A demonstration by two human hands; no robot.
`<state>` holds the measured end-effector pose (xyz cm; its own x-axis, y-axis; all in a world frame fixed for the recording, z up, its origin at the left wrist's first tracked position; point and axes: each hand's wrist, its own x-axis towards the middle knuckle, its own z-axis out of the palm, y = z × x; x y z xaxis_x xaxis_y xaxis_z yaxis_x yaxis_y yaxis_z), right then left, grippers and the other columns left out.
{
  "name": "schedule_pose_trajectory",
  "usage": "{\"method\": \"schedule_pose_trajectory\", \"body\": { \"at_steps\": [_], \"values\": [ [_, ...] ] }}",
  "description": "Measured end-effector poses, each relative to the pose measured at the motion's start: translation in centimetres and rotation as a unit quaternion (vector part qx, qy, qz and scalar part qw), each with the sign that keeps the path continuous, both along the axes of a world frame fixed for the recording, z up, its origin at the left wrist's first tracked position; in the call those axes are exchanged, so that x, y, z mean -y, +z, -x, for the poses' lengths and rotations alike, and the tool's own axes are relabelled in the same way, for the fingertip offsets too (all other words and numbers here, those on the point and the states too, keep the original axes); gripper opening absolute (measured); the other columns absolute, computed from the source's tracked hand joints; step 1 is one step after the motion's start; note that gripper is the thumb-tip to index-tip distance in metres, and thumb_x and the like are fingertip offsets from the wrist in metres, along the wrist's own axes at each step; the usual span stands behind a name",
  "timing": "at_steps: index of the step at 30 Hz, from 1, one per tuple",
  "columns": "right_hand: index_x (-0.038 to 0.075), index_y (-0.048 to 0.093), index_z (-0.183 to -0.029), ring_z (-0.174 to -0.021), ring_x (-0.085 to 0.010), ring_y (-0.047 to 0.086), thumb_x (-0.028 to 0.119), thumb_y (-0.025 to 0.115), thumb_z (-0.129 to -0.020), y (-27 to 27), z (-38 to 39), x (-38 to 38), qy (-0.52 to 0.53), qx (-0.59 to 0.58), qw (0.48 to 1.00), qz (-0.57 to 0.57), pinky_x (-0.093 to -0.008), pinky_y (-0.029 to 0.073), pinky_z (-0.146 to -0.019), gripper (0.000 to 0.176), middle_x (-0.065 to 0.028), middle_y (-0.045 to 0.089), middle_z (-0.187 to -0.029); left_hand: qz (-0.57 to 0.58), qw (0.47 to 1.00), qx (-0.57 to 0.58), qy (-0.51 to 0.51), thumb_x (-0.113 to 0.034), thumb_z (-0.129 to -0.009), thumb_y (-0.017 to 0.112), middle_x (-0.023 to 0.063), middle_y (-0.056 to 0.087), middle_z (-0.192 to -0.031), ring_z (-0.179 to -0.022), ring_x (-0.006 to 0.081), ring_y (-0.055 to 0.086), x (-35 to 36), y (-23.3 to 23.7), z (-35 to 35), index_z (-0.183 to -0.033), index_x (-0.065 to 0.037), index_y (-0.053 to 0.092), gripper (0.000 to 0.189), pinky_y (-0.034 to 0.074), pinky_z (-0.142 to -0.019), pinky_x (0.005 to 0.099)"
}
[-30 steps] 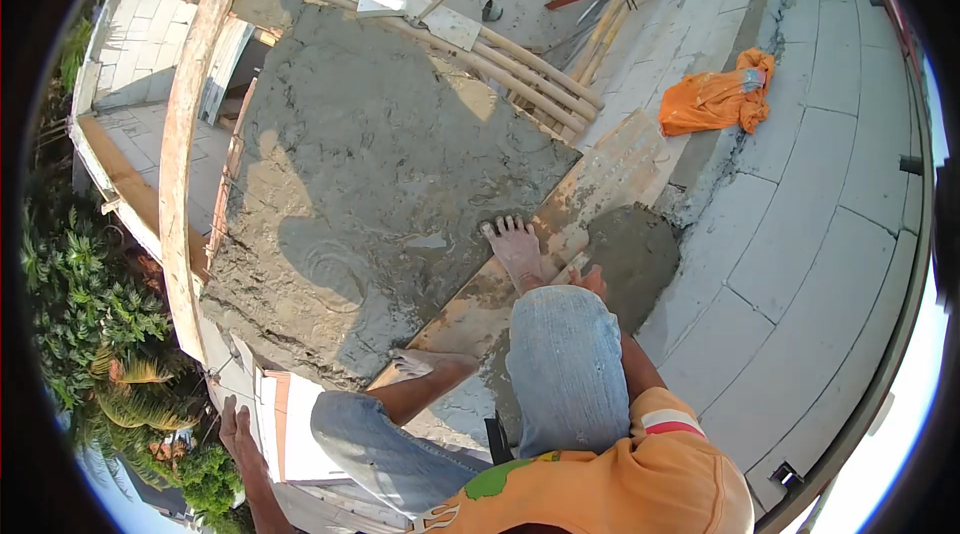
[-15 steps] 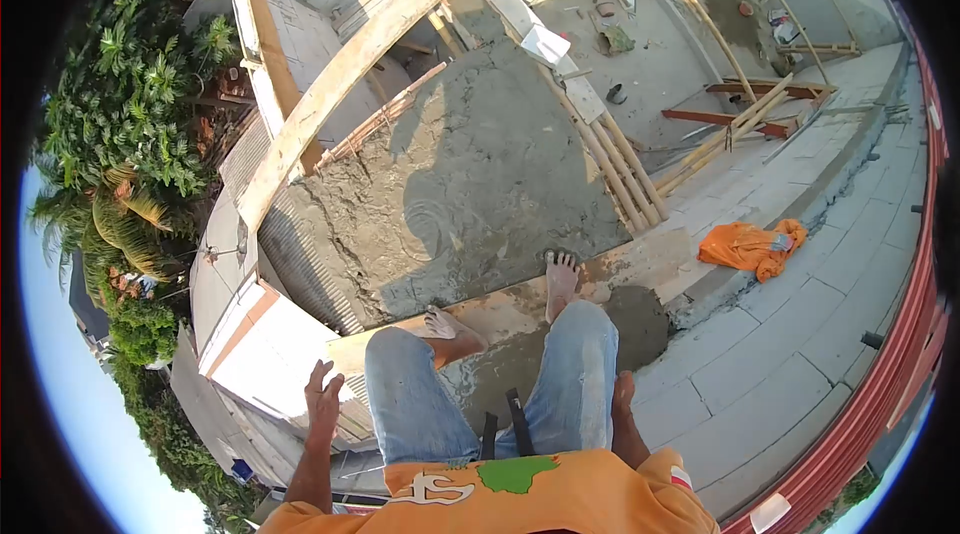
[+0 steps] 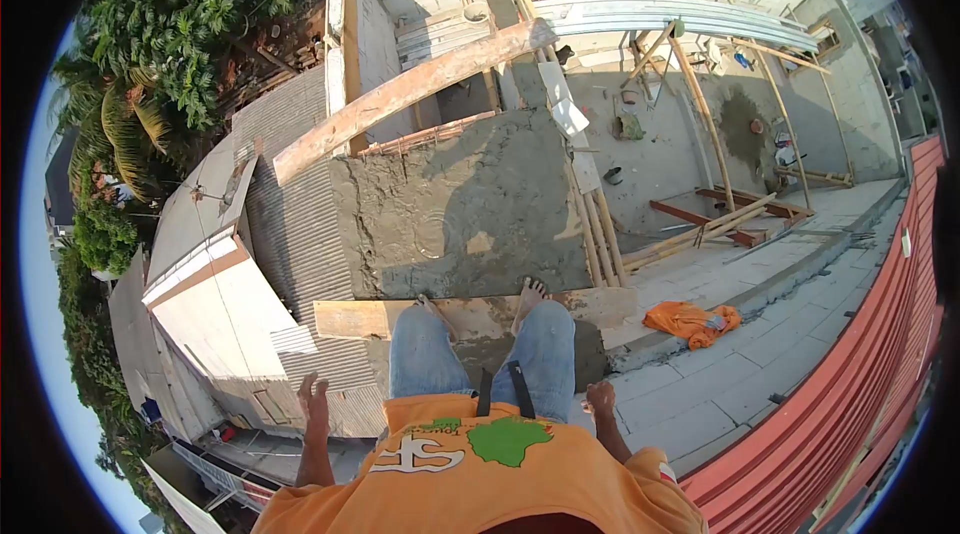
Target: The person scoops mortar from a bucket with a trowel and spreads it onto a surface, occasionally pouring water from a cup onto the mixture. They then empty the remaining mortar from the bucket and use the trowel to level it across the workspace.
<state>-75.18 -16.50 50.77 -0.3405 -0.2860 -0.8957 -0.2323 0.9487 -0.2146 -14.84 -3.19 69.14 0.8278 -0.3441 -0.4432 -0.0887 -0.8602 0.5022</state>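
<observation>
My left hand (image 3: 314, 400) hangs in the air beside my left knee, with fingers apart and nothing in it. On the other side, my right hand (image 3: 600, 400) is held out near my right hip, its fingers loosely bent and no object visible in it. I stand or crouch with bare feet on a long wooden plank (image 3: 345, 318). Beyond my toes lies a slab of wet grey concrete (image 3: 500, 194), partly in shadow. An orange cloth (image 3: 690, 324) lies crumpled to the right of the plank, out of reach of both hands.
A long curved-looking board (image 3: 400, 102) spans the slab's far left side. Corrugated roofing (image 3: 290, 224) drops away at left. Bamboo poles (image 3: 600, 234) edge the slab at right, above a lower floor (image 3: 660, 144). Red metal sheets (image 3: 830, 414) run along the right.
My view has shifted and tilted, showing more of the far walls. My right hand has come up and out from beside my knee; my left hand stays raised at the side.
</observation>
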Motion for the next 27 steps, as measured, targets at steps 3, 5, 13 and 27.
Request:
{"method": "schedule_pose_trajectory", "body": {
  "at_steps": [3,5,13,27],
  "values": [
    [0.0,0.06,-0.089,-0.067,-0.0287,0.07,0.017,0.058,-0.085,-1.5,3.5,-1.3,0.158,-0.018,0.986,0.059,-0.0397,0.057,-0.054,0.018,-0.0172,0.067,-0.082,0.013,1.0,-0.007,0.024,-0.018,-0.085,0.065,0.0176,0.05,-0.135,-0.123,0.0306,0.05,-3.0,-0.8,1.4,-0.122,0.001,0.061,0.041,0.038,-0.104,0.0394],
    [-0.001,0.061,-0.09,-0.065,-0.0298,0.07,0.016,0.056,-0.086,1.0,3.8,0.1,0.082,-0.024,0.996,-0.008,-0.0377,0.057,-0.051,0.018,-0.0178,0.068,-0.083,0.009,0.996,-0.034,0.08,-0.019,-0.086,0.064,0.0171,0.054,-0.129,-0.119,0.03,0.052,-0.4,3.4,4.9,-0.124,0.001,0.059,0.043,0.039,-0.102,0.0387],
    [-0.004,0.058,-0.101,-0.062,-0.0313,0.07,0.014,0.054,-0.088,5.8,5.6,5.7,0.15,-0.031,0.988,0.007,-0.0375,0.056,-0.049,0.023,-0.0212,0.068,-0.083,0.034,0.989,-0.046,0.137,-0.017,-0.089,0.059,0.0195,0.061,-0.117,-0.108,0.0263,0.055,-4.0,6.2,10.8,-0.125,0.007,0.056,0.043,0.041,-0.098,0.0365],
    [-0.003,0.057,-0.11,-0.052,-0.0268,0.066,0.014,0.058,-0.087,10.2,3.9,12.9,0.251,-0.037,0.966,0.053,-0.0359,0.052,-0.042,0.029,-0.0179,0.064,-0.076,0.065,0.975,-0.077,0.2,-0.022,-0.086,0.059,0.0216,0.062,-0.121,-0.113,0.0304,0.056,-6.2,3.1,14.7,-0.124,0.009,0.057,0.049,0.041,-0.098,0.039]
  ]
}}
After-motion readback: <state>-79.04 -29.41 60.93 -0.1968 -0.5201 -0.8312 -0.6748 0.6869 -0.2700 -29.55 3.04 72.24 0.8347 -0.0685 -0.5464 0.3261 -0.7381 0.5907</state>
